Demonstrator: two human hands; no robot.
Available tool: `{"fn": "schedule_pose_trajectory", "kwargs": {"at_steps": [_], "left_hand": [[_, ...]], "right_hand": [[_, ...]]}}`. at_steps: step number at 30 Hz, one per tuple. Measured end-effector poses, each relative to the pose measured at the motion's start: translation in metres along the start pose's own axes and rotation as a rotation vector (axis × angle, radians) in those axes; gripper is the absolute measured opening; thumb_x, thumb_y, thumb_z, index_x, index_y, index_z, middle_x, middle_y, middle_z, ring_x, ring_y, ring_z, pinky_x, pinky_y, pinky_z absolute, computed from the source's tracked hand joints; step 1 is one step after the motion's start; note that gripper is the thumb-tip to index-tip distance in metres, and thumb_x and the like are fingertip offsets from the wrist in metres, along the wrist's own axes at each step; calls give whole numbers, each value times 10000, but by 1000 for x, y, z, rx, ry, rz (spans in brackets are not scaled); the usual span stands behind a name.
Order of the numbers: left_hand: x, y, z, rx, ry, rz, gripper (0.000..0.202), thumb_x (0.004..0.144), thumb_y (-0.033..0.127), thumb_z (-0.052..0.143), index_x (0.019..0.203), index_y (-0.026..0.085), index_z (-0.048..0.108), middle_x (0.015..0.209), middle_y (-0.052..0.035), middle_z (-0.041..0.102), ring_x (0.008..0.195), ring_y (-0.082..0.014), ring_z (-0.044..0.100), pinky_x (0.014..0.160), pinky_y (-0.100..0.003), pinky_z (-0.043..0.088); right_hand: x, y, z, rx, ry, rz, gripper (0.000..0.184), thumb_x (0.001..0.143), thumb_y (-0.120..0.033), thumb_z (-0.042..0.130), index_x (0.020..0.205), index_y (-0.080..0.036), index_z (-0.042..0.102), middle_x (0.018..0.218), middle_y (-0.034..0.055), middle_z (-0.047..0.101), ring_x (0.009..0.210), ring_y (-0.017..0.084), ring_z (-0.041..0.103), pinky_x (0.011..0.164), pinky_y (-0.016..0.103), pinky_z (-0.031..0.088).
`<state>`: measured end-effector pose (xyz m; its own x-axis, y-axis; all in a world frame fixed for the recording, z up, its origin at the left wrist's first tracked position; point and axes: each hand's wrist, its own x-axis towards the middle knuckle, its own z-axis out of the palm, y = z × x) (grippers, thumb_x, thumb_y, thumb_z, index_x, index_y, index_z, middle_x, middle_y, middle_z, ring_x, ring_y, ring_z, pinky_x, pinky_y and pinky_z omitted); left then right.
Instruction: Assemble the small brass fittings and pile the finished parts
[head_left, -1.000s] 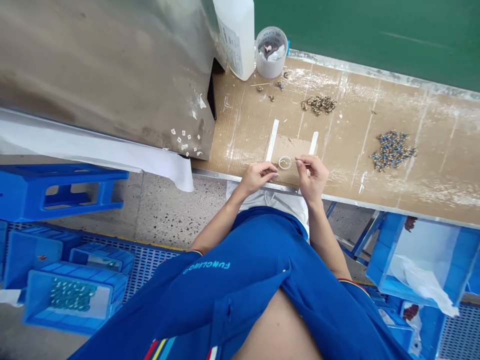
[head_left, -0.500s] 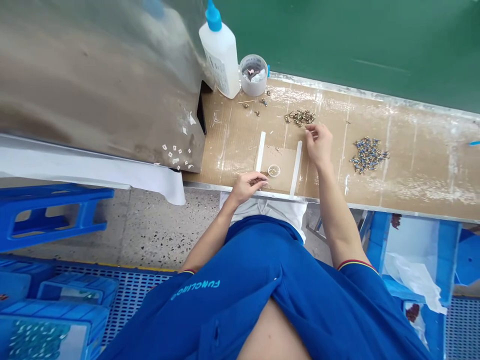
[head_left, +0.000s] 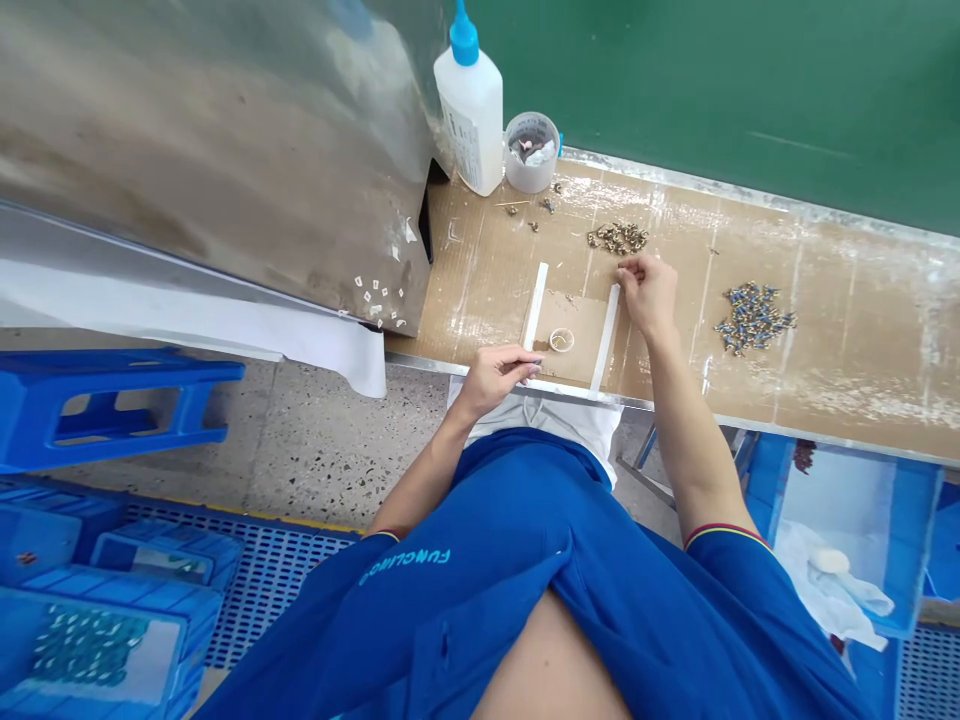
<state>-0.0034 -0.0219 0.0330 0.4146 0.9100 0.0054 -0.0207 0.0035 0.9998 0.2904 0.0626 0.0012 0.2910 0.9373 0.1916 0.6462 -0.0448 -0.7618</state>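
Note:
My left hand [head_left: 501, 380] is at the table's near edge, its thumb and fingertips pinched around a tiny dark piece too small to name. Just right of those fingertips lies a small white round dish [head_left: 561, 340] with pale matter in it, on a cardboard square [head_left: 577, 365] between two white strips. My right hand [head_left: 649, 295] is by the top of the right strip [head_left: 606, 335], thumb and fingers closed together; whatever they hold is hidden. Beyond its fingertips sits a heap of small brass-coloured metal pieces [head_left: 617, 238]. Farther right lies a heap of blue-and-gold pieces [head_left: 754, 318].
At the back stand a white bottle with a blue nozzle [head_left: 471, 120] and a tape-roll-like cup [head_left: 531, 165]. A metal box [head_left: 300, 180] bounds the left side, with small white scraps on it. Blue bins [head_left: 112, 640] and a blue stool [head_left: 127, 400] are below left.
The view has shifted a little. My right hand has drawn slightly back from the brass-coloured heap toward the right strip. My left hand stays near the dish, still pinched.

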Motion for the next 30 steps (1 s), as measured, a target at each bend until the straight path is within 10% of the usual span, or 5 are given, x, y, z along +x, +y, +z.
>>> {"fn": "schedule_pose_trajectory", "kwargs": {"at_steps": [11,30], "left_hand": [[5,51,20,455,62,233,128,900,159,666,776,149,697,706,-11,682,605,-98,559,581,-223,437],[8,48,10,463,-109,277,184,984,219,582,872,160,715,819,-47,718,749,-143,654,704,-262,506]], "right_hand": [[-131,-119,-26,588,-87,216,238,792,-442,816,833,-225,729,768,4,734,646,136,677,634,300,605],[-148,-129,-18,626,-247,263,372,807,-578,772,849,-221,678,791,21,749,736,175,738,685,325,638]]}}
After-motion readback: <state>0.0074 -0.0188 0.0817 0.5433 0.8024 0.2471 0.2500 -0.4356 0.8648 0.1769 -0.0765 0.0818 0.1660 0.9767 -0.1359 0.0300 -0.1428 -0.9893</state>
